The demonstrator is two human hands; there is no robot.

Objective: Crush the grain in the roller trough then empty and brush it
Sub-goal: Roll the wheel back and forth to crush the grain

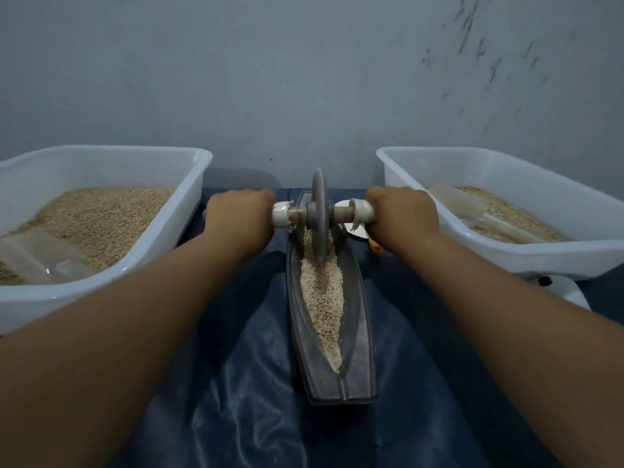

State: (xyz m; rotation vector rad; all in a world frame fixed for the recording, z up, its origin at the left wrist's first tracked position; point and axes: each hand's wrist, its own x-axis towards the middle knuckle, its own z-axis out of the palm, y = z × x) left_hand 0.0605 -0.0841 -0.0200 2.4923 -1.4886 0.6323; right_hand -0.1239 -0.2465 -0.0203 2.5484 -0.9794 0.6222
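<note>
The left hand (240, 214) and the right hand (401, 212) each curl round one end of the axle (344, 212) that runs through the grey roller wheel (319, 214), the fingers wrapped over the top of the white-taped grips so that the wheel stands upright between the two fists. The wheel sits in the far end of the roller trough (363, 332), a long, dark, boat-shaped channel lying lengthwise along the middle of the blue sheet (256, 383), its near end pointed toward the person. Pale grain (322, 295) fills the groove from under the wheel down to a narrow tip near the trough's near end (it looks coarse and partly broken, though the texture is hard to judge). No writing or label can be read anywhere. At the sheet's left edge stands a white tub (182, 211) of grain with a clear scoop (37, 256) in it; at the right edge a second tub (506, 261) holds another scoop (472, 211).
</note>
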